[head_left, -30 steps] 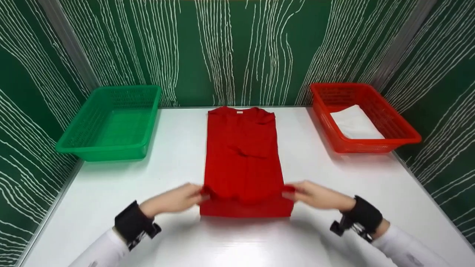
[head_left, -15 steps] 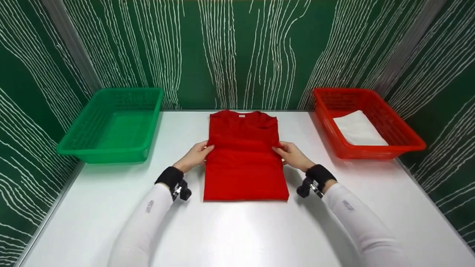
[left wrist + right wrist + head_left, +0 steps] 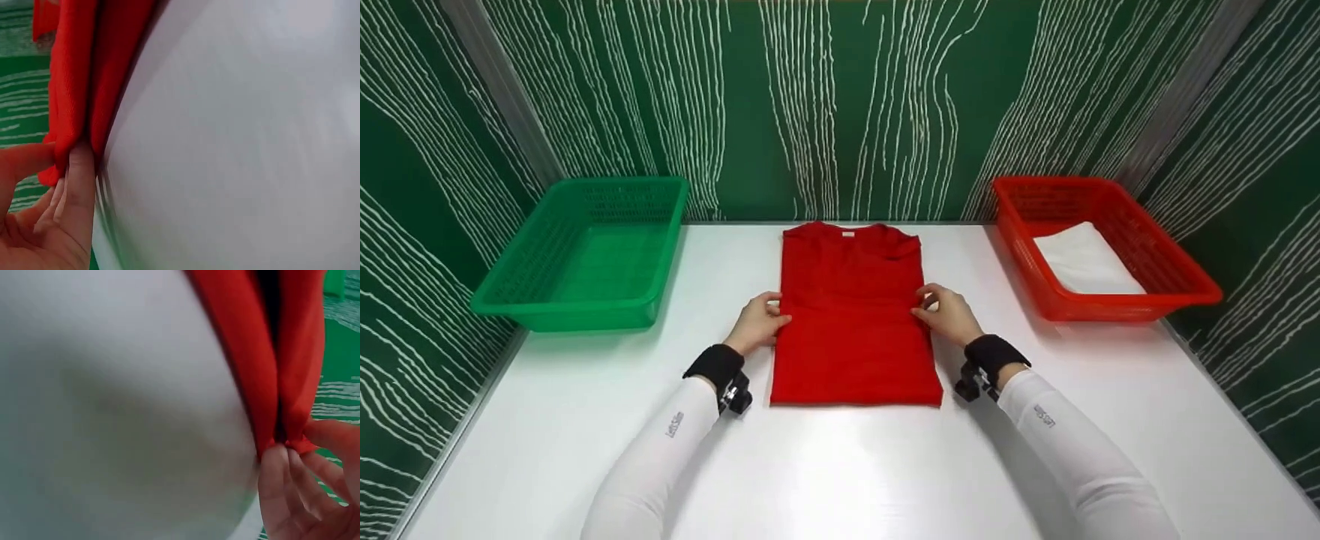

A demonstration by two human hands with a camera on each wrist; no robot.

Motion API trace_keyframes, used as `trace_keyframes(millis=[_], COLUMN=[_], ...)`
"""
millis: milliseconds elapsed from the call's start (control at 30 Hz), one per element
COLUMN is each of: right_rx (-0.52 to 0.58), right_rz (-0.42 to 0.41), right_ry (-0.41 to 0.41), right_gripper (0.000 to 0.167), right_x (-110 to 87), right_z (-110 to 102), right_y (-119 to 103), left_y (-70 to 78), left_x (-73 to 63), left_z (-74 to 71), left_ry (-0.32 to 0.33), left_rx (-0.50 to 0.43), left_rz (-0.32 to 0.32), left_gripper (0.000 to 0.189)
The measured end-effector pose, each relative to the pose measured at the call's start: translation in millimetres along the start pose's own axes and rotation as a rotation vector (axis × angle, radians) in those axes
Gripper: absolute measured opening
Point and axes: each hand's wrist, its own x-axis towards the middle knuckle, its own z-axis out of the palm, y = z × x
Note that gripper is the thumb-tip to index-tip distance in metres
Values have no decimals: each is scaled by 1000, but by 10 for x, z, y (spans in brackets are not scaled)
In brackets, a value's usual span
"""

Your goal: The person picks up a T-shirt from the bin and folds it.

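A red shirt (image 3: 851, 352) lies on the white table with its neckline and small label at the far end and its lower part folded up over itself. My left hand (image 3: 757, 321) is at the shirt's left side edge, pinching the upper folded layer between thumb and fingers. In the left wrist view, the index finger (image 3: 80, 185) reaches between the two layers. Across from it, my right hand (image 3: 951, 315) pinches the same layer at the right side edge. The right wrist view shows its thumb (image 3: 332, 434) on the outer face and fingertips at the gap between layers.
At the back left stands a green plastic basket (image 3: 577, 306). A red basket (image 3: 1140, 298) at the back right holds a folded white cloth (image 3: 1086, 261). Green walls with white wavy lines (image 3: 877, 112) close off the back and sides of the white table (image 3: 840, 472).
Both hands have moved away from me from near the shirt's lower end to its middle, turning the lower part up. In the last half second they have slid slightly back toward me.
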Motion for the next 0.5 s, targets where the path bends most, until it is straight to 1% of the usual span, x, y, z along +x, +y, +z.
trace_keyframes(millis=[100,200,233,333,433,500], right_rx=[-111,-209,-244,-345,-421,-459], right_rz=[-107,-229,-274,-423,-556,-624], right_ry=[10,-30,-48,-122,-204,-259], right_gripper=[34,38,40,46,50,52], right_x=[-82,-198,-242,-381,-514,-589], right_z=[-11,-18,-21,-18,-4,10], right_y=[-22,-36,-36,-35,-30,-31], left_y=[11,1,-12,-63,-111,-128], left_x=[-96,-218,-260,-381,-477,-521], left_z=[-20,-41,-47,-71,-90,-97], left_ry=[26,-2,-27,-159,-301,-366], left_rx=[210,422,487,656,764,811], left_rz=[155,312,363,493,596,644], left_gripper=[60,60,59,54,50,49])
